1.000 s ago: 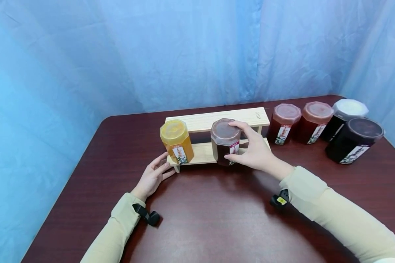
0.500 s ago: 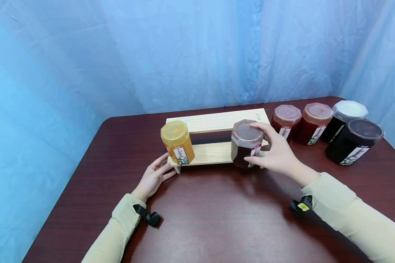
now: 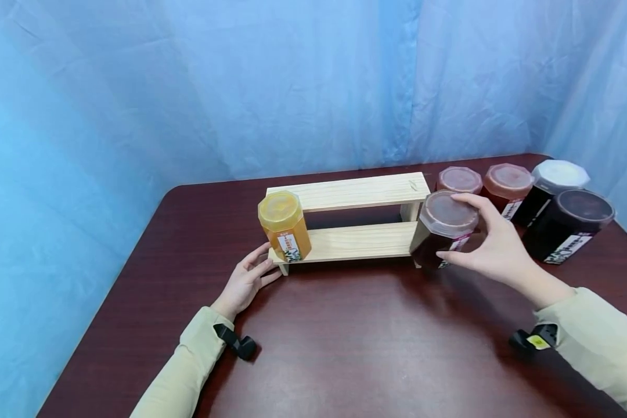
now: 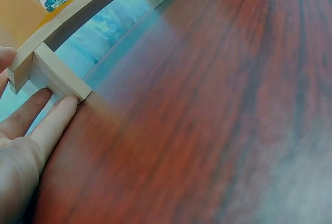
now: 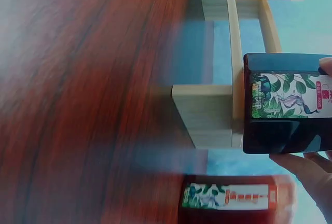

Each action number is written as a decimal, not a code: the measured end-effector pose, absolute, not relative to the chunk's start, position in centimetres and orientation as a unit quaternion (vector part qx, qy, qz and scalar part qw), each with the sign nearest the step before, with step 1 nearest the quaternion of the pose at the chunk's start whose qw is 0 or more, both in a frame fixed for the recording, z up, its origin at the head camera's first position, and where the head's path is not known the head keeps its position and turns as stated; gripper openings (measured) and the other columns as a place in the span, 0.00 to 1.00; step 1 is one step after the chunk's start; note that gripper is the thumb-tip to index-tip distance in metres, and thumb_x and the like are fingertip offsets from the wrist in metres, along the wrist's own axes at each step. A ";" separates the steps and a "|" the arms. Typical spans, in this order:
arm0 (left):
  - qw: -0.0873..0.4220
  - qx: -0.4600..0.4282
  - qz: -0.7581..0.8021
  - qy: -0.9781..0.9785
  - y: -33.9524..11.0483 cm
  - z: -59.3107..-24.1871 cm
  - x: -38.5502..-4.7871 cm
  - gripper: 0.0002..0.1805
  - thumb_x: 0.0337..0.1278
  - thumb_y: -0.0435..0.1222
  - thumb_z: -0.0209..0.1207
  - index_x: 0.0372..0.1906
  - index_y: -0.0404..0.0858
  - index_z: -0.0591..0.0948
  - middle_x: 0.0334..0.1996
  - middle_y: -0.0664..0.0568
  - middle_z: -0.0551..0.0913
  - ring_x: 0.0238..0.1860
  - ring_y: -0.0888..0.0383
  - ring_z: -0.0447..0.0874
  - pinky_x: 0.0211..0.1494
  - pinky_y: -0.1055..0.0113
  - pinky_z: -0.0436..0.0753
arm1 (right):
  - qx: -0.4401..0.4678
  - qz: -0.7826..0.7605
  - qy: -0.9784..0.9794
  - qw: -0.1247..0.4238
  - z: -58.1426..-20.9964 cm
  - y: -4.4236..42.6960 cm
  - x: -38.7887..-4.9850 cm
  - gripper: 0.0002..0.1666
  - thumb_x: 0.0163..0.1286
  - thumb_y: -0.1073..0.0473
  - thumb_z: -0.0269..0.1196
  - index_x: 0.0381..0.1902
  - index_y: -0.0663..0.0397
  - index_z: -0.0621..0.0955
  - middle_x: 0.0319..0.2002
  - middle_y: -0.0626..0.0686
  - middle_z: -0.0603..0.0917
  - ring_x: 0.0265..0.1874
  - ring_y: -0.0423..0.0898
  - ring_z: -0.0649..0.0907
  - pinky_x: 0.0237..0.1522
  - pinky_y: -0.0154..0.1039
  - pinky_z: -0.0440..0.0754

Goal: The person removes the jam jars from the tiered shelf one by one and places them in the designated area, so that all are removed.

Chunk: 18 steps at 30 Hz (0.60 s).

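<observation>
So you've got a blue curtain (image 3: 292,87) round the back and a reddish-brown table (image 3: 334,348) under everything. Compared to a second ago, your right hand (image 3: 504,255) has slid the dark jar (image 3: 439,229) from about mid-shelf over to the right end of the shelf (image 3: 366,241). Your left hand (image 3: 240,288) and the yellow jar (image 3: 284,226) haven't really budged.

The dark jar is clamped between your right thumb and fingers: thumb on the near side, a finger up over the lid, label showing beside your thumb. Its base is right by the lower plank, but I honestly can't tell if it's touching. Your left fingers are apart, touching the shelf's left end and leg, with the yellow jar just above them, upright on that lower plank.

Two red jars (image 3: 508,183) stand just beyond your right fingers, the nearer one partly hidden by the dark jar. Two black jars (image 3: 569,226) are further right of those fingers, past your knuckles.
</observation>
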<state>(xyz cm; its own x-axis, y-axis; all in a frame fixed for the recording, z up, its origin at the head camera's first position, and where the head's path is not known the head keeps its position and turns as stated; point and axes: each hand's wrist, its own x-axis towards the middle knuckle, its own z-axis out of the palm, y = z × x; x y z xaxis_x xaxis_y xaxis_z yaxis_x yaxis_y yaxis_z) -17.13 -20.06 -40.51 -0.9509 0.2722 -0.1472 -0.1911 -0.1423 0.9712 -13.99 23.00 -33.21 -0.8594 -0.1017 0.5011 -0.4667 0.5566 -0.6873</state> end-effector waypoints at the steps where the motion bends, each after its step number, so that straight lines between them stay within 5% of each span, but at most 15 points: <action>1: 0.153 0.032 0.755 0.637 -20.0 -40.5 -17.1 0.31 0.71 0.30 0.44 0.74 0.36 0.50 0.70 0.36 0.56 0.56 0.59 0.75 0.64 0.52 0.72 | 0.156 0.434 -0.863 0.207 -33.2 23.3 -13.9 0.58 0.31 0.73 0.78 0.65 0.51 0.69 0.49 0.25 0.70 0.41 0.23 0.73 0.38 0.14 0.67; 13: 0.157 0.025 0.755 0.636 -20.0 -40.7 -16.8 0.31 0.71 0.31 0.45 0.74 0.37 0.51 0.71 0.37 0.56 0.63 0.50 0.68 0.64 0.52 0.72 | 0.090 0.400 -0.888 0.205 -33.0 26.1 -12.2 0.59 0.30 0.68 0.80 0.65 0.45 0.69 0.48 0.23 0.68 0.37 0.24 0.70 0.33 0.16 0.65; 18: 0.159 0.018 0.757 0.633 -20.0 -40.5 -16.7 0.30 0.71 0.31 0.45 0.74 0.38 0.52 0.70 0.39 0.56 0.61 0.53 0.70 0.63 0.53 0.73 | 0.086 0.392 -0.893 0.202 -33.1 27.4 -12.0 0.59 0.30 0.67 0.80 0.65 0.45 0.69 0.47 0.23 0.67 0.41 0.21 0.68 0.37 0.14 0.62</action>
